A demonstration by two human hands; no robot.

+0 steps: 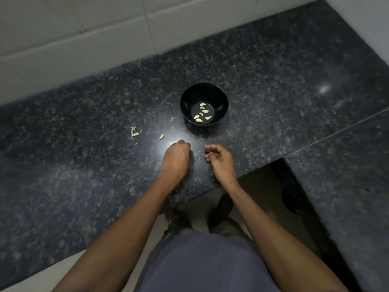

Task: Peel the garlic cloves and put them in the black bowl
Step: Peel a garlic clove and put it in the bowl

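Observation:
The black bowl (pixel 203 92) stands on the dark granite counter (pixel 84 123) and holds several pale peeled garlic cloves (pixel 202 113). One loose clove (pixel 161 136) lies on the counter left of the bowl, and further left are another clove and a scrap of skin (pixel 134 133). My left hand (pixel 176 158) is below the bowl with its back up and its fingers curled under; what is inside them is hidden. Just to its right, my right hand (pixel 219 158) hovers with loosely curled fingers and nothing visible in them.
A white tiled wall (pixel 73 39) runs behind the counter. The counter turns a corner on the right, leaving a notch (pixel 263 186) where the floor and my feet show. A bright light glare sits on the counter by my left hand.

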